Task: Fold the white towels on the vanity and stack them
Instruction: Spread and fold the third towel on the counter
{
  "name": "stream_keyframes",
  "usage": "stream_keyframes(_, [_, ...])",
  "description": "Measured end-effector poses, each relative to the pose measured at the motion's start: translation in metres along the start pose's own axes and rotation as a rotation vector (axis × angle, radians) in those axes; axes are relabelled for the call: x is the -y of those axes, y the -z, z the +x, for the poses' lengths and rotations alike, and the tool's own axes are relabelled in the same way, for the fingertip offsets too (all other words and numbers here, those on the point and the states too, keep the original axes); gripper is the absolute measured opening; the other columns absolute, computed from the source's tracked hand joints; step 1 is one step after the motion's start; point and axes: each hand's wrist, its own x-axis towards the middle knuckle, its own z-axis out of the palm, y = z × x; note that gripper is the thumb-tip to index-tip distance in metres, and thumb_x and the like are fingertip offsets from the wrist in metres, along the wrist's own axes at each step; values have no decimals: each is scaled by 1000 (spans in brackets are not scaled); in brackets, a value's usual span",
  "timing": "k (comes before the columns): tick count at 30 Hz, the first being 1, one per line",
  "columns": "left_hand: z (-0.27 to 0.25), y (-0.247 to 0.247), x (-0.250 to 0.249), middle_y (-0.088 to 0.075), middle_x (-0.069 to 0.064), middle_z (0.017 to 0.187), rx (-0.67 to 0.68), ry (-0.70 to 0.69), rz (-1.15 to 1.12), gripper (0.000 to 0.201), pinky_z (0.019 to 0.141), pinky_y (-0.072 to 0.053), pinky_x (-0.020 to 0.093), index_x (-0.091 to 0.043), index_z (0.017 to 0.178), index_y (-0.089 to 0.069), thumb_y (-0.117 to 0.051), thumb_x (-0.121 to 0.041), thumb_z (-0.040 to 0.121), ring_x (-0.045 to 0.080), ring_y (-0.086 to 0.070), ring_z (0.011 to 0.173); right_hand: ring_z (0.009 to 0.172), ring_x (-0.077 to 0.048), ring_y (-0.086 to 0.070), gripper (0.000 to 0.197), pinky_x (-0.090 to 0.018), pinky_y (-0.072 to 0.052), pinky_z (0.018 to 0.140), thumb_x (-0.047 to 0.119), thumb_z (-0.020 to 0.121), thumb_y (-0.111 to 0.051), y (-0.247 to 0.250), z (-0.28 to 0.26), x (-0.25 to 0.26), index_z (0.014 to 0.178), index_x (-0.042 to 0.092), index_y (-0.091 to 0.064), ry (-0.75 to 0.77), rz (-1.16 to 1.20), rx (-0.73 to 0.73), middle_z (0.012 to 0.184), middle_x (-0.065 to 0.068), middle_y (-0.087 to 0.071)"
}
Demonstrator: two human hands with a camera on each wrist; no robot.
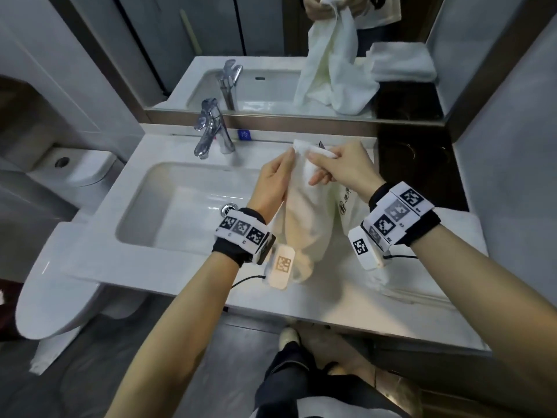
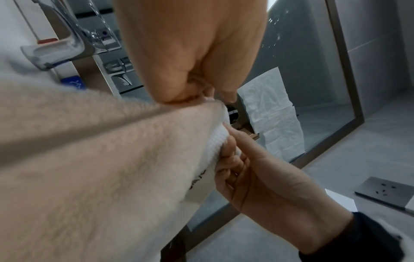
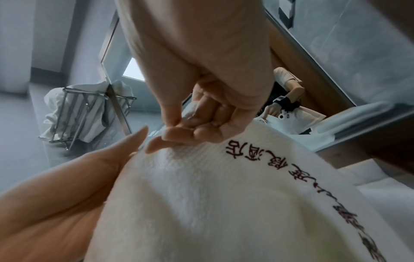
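Note:
A white towel (image 1: 304, 224) with dark red embroidered characters (image 3: 280, 159) hangs bunched above the vanity (image 1: 346, 300), just right of the sink. My left hand (image 1: 291, 153) pinches its top edge between thumb and fingers. My right hand (image 1: 313, 156) grips the same edge right beside it, fingers curled round the hem (image 2: 226, 159). The two hands nearly touch. The towel's lower end reaches the countertop. A folded white towel (image 1: 461, 233) lies at the vanity's right end, partly behind my right wrist.
The sink basin (image 1: 187, 200) and chrome faucet (image 1: 211, 131) lie to the left of the hands. A toilet (image 1: 57, 267) stands left of the vanity. The mirror (image 1: 271, 40) runs along the back wall. A dark surface (image 1: 422, 164) sits at the back right.

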Motion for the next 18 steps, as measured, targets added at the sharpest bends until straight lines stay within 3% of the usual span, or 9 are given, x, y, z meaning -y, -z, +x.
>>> stream_keyframes(2, [2, 3, 8, -60, 17, 95, 30, -7, 28, 29, 79, -43, 35, 0, 108, -61, -43, -21, 99, 24, -52, 89, 49, -4, -59, 28, -10, -43, 50, 34, 84, -65, -3, 3, -5, 66, 12, -68, -17, 4, -7, 57, -1, -72])
stream_keyframes(5, [12, 10, 15, -62, 19, 96, 69, 4, 52, 28, 77, -47, 38, 4, 112, -59, -46, -16, 98, 26, -58, 88, 49, -2, -58, 27, -8, -42, 49, 33, 85, -63, -7, 11, -8, 66, 14, -68, -30, 8, -14, 58, 0, -73])
stream_keyframes(9, [28, 19, 20, -66, 9, 87, 86, 11, 114, 29, 64, -52, 19, 5, 109, -60, -44, -18, 99, 9, -64, 73, 50, -2, -57, 28, -13, -42, 54, 34, 85, -62, -10, 25, -10, 66, 15, -66, -61, 13, -18, 58, 0, -72])
stream_keyframes(11, [36, 23, 20, -65, 6, 88, 84, -30, 150, 27, 67, -49, 18, 4, 108, -60, -44, -15, 99, 7, -61, 75, 50, -2, -52, 37, -19, -41, 58, 39, 84, -63, -10, 34, -13, 64, 8, -64, -62, -59, -21, 56, 2, -69])
stream_keyframes(13, [45, 27, 19, -62, 11, 95, 89, -88, 207, 25, 77, -45, 27, 3, 111, -58, -43, -12, 99, 16, -56, 87, 58, -9, -46, 48, -26, -35, 61, 45, 81, -65, -9, 40, -18, 62, 1, -59, -29, -228, -42, 59, -2, -56])
stream_keyframes(15, [54, 32, 11, -58, 17, 101, 113, -138, 238, 24, 83, -44, 40, 3, 113, -56, -42, -9, 99, 21, -53, 92, 77, -15, -43, 45, -27, -33, 70, 48, 76, -70, -2, 44, -20, 57, 11, -53, 9, -366, -93, 77, -5, -47])
stream_keyframes(17, [63, 40, 2, -59, 23, 108, 153, -153, 235, 24, 93, -43, 50, 4, 115, -54, -39, -7, 99, 31, -55, 99, 112, -13, -38, 26, -24, -29, 94, 48, 73, -74, 10, 47, -16, 61, 29, -61, 64, -436, -69, 114, 2, -48])
stream_keyframes(18, [67, 44, -5, -58, 27, 111, 191, -147, 231, 26, 96, -42, 51, 6, 117, -52, -38, -7, 99, 37, -56, 103, 128, -11, -29, 20, -23, -22, 102, 47, 73, -75, 17, 49, -12, 67, 31, -66, 107, -436, 14, 133, 8, -42])
